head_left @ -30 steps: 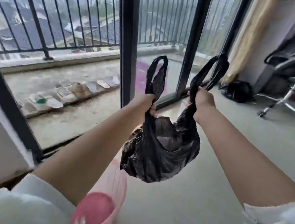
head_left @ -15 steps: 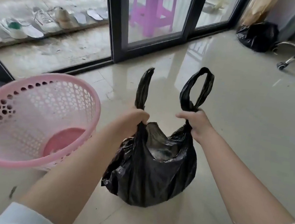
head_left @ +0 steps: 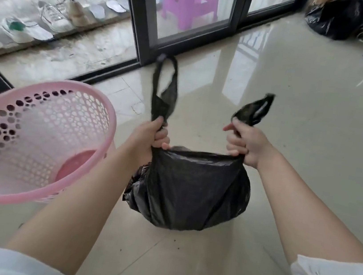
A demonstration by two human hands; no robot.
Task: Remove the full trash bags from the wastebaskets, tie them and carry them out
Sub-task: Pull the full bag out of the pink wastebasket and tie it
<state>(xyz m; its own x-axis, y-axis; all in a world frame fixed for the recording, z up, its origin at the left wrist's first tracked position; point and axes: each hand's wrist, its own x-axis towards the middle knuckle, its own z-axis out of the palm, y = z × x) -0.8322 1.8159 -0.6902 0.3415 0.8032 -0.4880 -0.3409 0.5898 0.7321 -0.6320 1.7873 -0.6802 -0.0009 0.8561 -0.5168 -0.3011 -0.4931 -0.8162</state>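
One head-worn camera looks forward and down, close over both forearms. It faces the floor (head_left: 306, 122) (wide-angle, single view).

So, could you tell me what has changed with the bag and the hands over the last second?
The black trash bag has come down from in front of the balcony door to the floor beside the pink wastebasket. The left hand and right hand have pulled the two handles apart, drawing the mouth taut. Unchanged: each hand grips its own handle, the handles are not yet knotted, and the wastebasket is without a bag.
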